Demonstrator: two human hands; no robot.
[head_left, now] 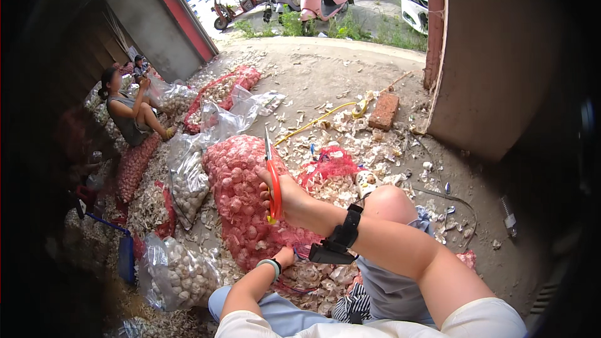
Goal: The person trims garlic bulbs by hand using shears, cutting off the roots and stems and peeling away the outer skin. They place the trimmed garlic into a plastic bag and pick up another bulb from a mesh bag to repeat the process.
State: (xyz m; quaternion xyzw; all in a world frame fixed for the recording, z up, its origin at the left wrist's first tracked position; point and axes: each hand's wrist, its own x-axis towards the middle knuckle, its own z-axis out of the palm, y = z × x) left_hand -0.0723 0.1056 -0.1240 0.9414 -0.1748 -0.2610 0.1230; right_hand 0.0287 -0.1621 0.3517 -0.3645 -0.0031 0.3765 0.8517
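A full red mesh bag of garlic bulbs lies in front of me. My right hand is closed round the orange-red handles of a pair of scissors, held above the bag with the blades pointing up and away. At the bag's near end, my left hand grips the gathered red netting, its fingertips partly hidden. Loose garlic skins lie beside that hand, under the netting. A black strapped device sits on my right wrist, and a pale band circles the left one.
Clear plastic bags of garlic stand to the left, near a blue dustpan. Another person sits farther left among garlic bags. A brick and a yellow cord lie ahead. Scooters stand outside the doorway.
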